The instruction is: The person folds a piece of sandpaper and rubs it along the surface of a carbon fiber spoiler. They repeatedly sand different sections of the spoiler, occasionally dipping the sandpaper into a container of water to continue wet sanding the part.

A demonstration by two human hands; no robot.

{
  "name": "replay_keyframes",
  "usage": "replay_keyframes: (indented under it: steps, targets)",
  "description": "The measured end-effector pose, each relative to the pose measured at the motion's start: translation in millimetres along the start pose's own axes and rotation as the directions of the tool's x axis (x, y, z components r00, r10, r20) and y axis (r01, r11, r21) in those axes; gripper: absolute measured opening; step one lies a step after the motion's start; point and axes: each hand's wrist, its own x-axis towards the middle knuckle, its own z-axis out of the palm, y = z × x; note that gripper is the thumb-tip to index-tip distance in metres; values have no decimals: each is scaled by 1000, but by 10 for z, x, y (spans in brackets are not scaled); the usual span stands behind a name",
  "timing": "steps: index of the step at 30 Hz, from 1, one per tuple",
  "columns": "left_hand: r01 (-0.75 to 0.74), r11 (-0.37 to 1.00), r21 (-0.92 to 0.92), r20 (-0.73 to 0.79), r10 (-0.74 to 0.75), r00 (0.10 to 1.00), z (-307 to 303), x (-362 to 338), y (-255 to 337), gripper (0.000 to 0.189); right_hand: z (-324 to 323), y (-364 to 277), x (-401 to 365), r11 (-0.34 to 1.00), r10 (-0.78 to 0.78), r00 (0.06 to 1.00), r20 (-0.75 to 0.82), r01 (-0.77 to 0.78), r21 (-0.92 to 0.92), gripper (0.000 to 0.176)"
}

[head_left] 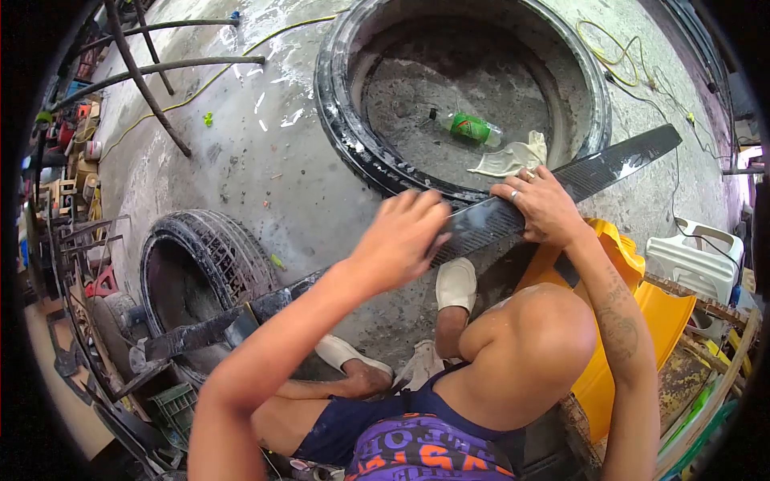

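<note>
A long dark panel with a woven, carbon-like pattern [618,163] runs diagonally from lower left to upper right, its middle near the rim of a large tire [341,104]. My right hand [539,204], with a ring on a finger, grips the panel's edge, fingers over the top. My left hand [407,238] is at the panel's middle, slightly blurred, fingers curled; whether anything is under them is hidden. Inside the large tire lie a green-labelled bottle [472,128] and a whitish glove or cloth [517,156].
A smaller tire [233,256] lies at the left under the panel. Bent dark bars [136,76] stand upper left. A yellow cable crosses the floor. At the right are a yellow plastic piece [658,329] and a white stool [698,255].
</note>
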Motion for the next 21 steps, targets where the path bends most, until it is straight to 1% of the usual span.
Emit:
replay_keyframes:
  steps: [2, 3, 5, 7, 8, 10, 12, 14, 15, 17, 18, 19, 20, 21]
  targets:
    - [-20, 1000, 2, -25, 20, 999, 171, 376, 83, 25, -16, -26, -10, 999, 12, 1000, -19, -13, -35, 67]
    - [-18, 1000, -14, -30, 17, 999, 169, 387, 86, 25, -27, -41, -14, 999, 10, 1000, -19, -11, -37, 67]
    - [7, 1000, -26, -9, -7, 1000, 43, 84, 37, 25, -36, -40, -10, 999, 26, 1000, 7, -26, -40, 66]
    - [69, 997, -26, 56, -68, 996, -165, -357, -108, 24, -40, -25, 6, 999, 21, 1000, 15, -20, -24, 67]
    - [71, 997, -24, 60, -69, 996, -210, -423, -132, 24, -37, -15, 4, 1000, 20, 999, 27, -19, -10, 67]
    - [98, 994, 52, 103, -103, 989, -276, -457, -112, 23, -50, -9, -16, 1000, 28, 999, 26, -28, -13, 69]
    - [30, 999, -33, 23, -29, 999, -53, -78, -67, 23, -51, -40, 15, 1000, 13, 1000, 26, -12, -21, 70]
    - [-9, 1000, -6, 12, 9, 1000, 88, 261, 12, 24, -43, -39, 1, 999, 44, 999, 28, -44, 2, 74]
    - [-6, 1000, -4, 13, 6, 1000, 60, 172, -9, 24, -18, -17, -9, 999, 41, 999, 29, -42, 17, 77]
    - [-3, 997, -73, 2, 3, 1000, -35, -119, -91, 25, -49, -40, 4, 999, 38, 999, 36, -39, 7, 77]
    - [-6, 997, -73, 4, 7, 1000, -144, -330, -154, 25, -59, -40, -5, 999, 42, 998, 46, -42, -3, 78]
    - [61, 996, -58, 91, -55, 994, -288, -603, -233, 26, -65, -38, 7, 999, 39, 998, 45, -39, 0, 78]
    - [123, 992, -37, 177, -115, 978, -358, -723, -280, 26, -73, -38, 17, 999, 37, 998, 58, -36, -10, 78]
    - [118, 992, -37, 180, -109, 978, -325, -642, -293, 26, -73, -35, 11, 999, 42, 997, 72, -40, -22, 77]
